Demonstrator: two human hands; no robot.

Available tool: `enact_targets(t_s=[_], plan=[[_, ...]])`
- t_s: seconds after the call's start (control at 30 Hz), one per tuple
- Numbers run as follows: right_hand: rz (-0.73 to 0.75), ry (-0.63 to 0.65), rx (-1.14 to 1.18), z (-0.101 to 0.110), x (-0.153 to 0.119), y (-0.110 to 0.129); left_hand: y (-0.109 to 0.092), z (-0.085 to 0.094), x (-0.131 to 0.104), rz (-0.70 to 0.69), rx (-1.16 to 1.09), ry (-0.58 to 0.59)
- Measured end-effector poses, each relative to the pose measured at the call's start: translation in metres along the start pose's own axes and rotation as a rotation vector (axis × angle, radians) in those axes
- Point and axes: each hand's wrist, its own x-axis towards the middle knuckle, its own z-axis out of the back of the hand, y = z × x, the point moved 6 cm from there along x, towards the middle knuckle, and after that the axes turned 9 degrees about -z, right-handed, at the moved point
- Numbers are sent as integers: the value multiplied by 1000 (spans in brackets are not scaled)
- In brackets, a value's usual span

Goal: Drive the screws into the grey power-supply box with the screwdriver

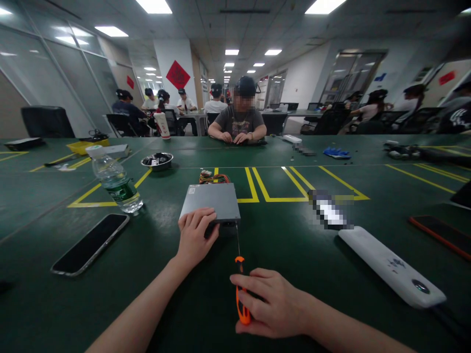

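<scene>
A grey metal computer power supply (210,198) lies flat on the green table, its bundle of coloured cables (217,178) at the far side. My left hand (196,233) grips its near left corner, fingers on top and thumb at the near face. In my right hand (270,301) is an orange and black screwdriver (241,299), held by the handle between fingers and thumb. Its thin shaft points away from me, and the tip meets the near face of the power supply close to the right corner. The screw there is too small to make out.
Left stand a water bottle (117,181) and a black phone (91,243); behind them are a metal bowl (157,161) and a yellow tray (88,146). A white handheld device (392,267) and an orange-edged phone (441,235) lie right. A person (238,117) sits opposite.
</scene>
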Motion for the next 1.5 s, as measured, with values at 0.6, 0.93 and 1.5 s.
enact_targets(t_s=[0.6,0.93,1.5], plan=[[-40,-41,-22,3,-5,1,-1,2,-1,28,-21,20],[9,-60,-59,7,-1,5,-2,3,0,33,-34,17],[-17,-39,-15,6,-5,2,-1,4,-1,33,-26,23]])
